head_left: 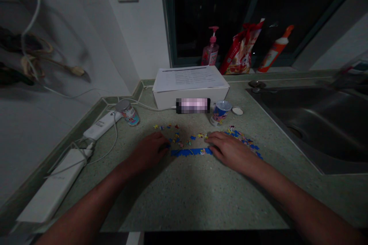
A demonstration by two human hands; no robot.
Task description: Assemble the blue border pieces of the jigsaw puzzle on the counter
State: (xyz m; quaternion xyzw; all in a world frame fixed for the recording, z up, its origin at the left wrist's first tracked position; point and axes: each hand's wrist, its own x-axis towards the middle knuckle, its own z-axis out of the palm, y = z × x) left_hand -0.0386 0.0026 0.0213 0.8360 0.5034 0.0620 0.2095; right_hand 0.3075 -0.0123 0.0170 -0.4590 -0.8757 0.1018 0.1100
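A strip of joined blue jigsaw puzzle pieces point(185, 152) lies flat on the counter, with a pinkish patch near its right end. My left hand point(151, 147) rests at the strip's left end, fingers bent and thumb a little apart, with no held piece showing. At the other end is my right hand point(232, 151), its thumb by the strip and its fingers stretched towards a yellow puzzle piece point(200, 135). Loose puzzle pieces point(176, 138) are scattered behind the strip. More of them form a pile point(244, 139), partly hidden behind my right hand.
Behind the pieces stand a printed tub point(220, 114), its round lid point(237, 111), a phone point(193, 105) and a white box point(191, 84). A lidded jar point(128, 113) and power strips point(57, 183) with cables lie left. A sink point(322, 122) is at the right.
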